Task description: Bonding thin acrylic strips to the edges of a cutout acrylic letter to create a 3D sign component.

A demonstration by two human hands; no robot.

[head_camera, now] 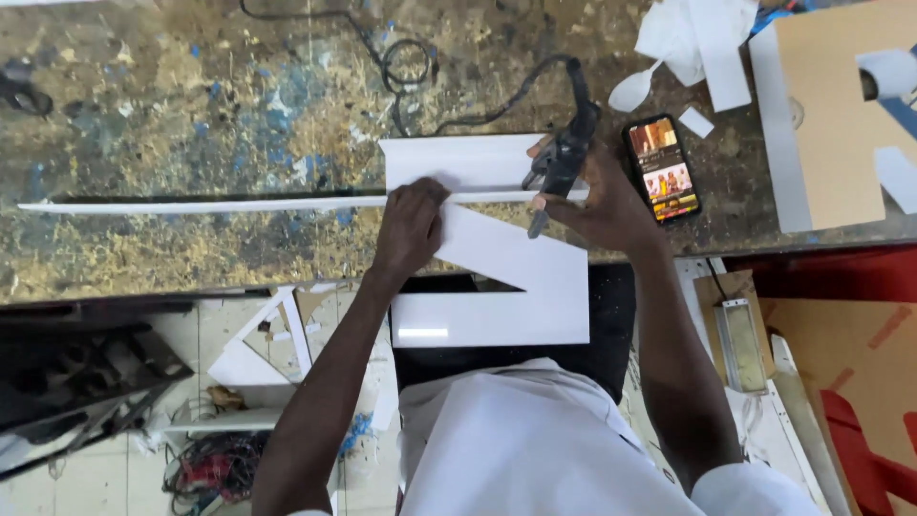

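Note:
A large white Z-shaped letter panel (521,287) lies over the front edge of a worn workbench (191,115). My left hand (413,227) presses flat on its upper left part, against a long thin white strip (191,204) that runs left along the bench. My right hand (597,205) grips a black corded tool (564,158), tip down at the panel's upper edge near the strip.
A phone (662,168) with a lit screen lies just right of my right hand. White offcuts (702,38) and a brown board with white pieces (836,115) sit at the far right. The tool's black cord (411,67) loops across the bench. Scraps and cables (210,468) litter the floor.

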